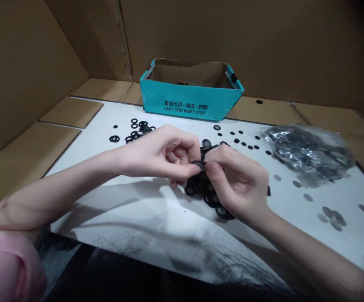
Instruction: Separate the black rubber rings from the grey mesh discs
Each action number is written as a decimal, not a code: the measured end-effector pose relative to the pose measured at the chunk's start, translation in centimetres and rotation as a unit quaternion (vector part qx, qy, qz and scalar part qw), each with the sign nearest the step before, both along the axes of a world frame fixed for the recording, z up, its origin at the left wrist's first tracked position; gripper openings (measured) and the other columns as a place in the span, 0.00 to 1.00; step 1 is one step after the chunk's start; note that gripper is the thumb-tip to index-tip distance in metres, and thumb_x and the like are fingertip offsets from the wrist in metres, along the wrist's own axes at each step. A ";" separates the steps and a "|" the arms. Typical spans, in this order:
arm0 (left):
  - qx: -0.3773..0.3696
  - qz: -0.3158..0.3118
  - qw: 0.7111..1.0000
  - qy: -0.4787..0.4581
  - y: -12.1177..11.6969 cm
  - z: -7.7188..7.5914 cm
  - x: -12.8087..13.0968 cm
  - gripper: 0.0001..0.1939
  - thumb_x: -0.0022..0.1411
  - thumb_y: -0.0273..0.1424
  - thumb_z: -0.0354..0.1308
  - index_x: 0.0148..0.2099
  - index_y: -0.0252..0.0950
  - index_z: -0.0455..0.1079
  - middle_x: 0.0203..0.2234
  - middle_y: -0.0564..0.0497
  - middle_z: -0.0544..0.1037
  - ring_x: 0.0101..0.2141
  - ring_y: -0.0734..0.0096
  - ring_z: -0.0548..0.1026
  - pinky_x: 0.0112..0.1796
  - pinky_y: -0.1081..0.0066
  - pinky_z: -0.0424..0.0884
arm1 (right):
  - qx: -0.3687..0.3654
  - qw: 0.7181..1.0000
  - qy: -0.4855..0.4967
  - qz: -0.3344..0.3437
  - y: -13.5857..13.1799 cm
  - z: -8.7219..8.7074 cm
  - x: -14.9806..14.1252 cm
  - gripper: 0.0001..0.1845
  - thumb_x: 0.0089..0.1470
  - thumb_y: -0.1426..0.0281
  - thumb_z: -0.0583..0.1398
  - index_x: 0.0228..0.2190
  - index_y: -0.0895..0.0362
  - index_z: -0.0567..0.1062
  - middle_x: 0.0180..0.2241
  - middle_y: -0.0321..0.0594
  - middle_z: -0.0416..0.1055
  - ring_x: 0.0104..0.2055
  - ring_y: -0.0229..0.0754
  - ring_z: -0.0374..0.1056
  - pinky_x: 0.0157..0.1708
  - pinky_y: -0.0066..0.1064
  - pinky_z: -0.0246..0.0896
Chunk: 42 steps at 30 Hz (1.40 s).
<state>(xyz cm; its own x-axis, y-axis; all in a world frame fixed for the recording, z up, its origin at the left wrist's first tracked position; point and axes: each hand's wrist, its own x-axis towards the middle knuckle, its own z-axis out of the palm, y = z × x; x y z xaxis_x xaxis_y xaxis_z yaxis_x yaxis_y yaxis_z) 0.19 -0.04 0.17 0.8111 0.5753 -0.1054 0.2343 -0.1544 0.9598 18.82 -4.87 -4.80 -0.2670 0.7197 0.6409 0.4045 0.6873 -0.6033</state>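
Over the middle of the white tabletop, my left hand (pixel 169 153) and my right hand (pixel 240 174) meet, thumbs and index fingers pinched on one small black ring with a grey disc in it (pixel 198 165). Fingertips cover part of this piece. Right below them lies a heap of similar black rings (pixel 222 211), several with grey centres. My right hand hides part of the heap. Past my left wrist are loose black rings (pixel 134 125), some with see-through centres.
A turquoise cardboard box (pixel 184 98) stands at the back, dark pieces inside. At right lies a clear plastic bag (pixel 309 151) of grey discs, with loose grey discs (pixel 335 218) in front. Small black discs (pixel 244 143) are scattered behind my right hand. Cardboard walls (pixel 251 46) surround the table.
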 end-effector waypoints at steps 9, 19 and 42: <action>0.110 0.016 0.994 0.002 0.3 -0.9 0.0 0.04 0.59 0.26 0.58 0.32 0.31 0.69 0.21 0.54 0.74 0.24 0.79 0.74 0.25 0.82 0.69 | 0.034 0.989 -0.127 0.070 1.5 0.6 1.1 0.10 0.59 0.75 0.55 0.26 0.54 0.66 0.21 0.35 0.66 0.26 0.36 0.59 0.28 0.32 0.57; 0.038 -0.011 0.999 0.021 0.3 0.0 -0.2 0.05 0.58 0.25 0.59 0.30 0.32 0.66 0.17 0.56 0.72 0.18 0.80 0.71 0.20 0.82 0.66 | 0.017 0.998 -0.043 0.031 0.5 0.0 0.3 0.09 0.59 0.76 0.55 0.27 0.54 0.67 0.22 0.35 0.66 0.26 0.36 0.60 0.29 0.33 0.57; 0.153 0.055 0.986 -0.048 -0.2 -1.2 0.2 0.03 0.62 0.25 0.55 0.34 0.30 0.65 0.24 0.54 0.72 0.26 0.79 0.74 0.26 0.81 0.70 | 0.030 0.999 -0.039 -0.006 0.7 -0.7 0.2 0.11 0.60 0.76 0.55 0.26 0.54 0.66 0.21 0.34 0.63 0.26 0.36 0.58 0.29 0.33 0.55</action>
